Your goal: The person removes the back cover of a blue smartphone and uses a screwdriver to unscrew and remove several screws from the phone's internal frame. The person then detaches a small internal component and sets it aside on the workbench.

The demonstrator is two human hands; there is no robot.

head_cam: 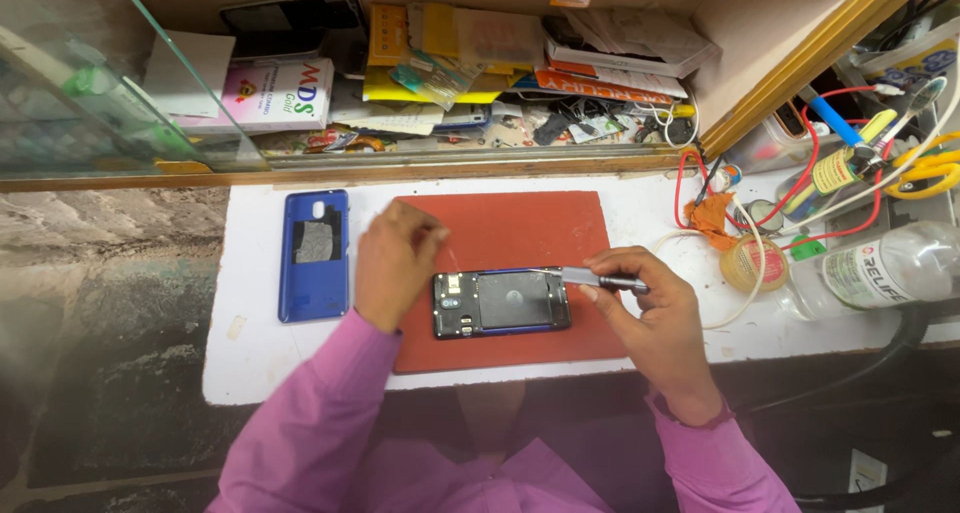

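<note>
**Around the red mat**

A blue back cover [313,256] lies on the white desk [250,363], left of the red mat [520,228]. To the right: a clear plastic bottle [885,266], a tape roll [745,264], red wires [690,173], yellow-handled scissors [930,165].

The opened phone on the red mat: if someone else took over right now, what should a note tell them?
Left hand: steadies the left end of the opened phone, holds nothing.
Right hand: grips metal tweezers, tips over the phone's right end.
Phone lies flat on the red mat, insides facing up.
Done: blue back cover is off, lying left of the mat on the white table.
Left: phone not yet closed.
</note>
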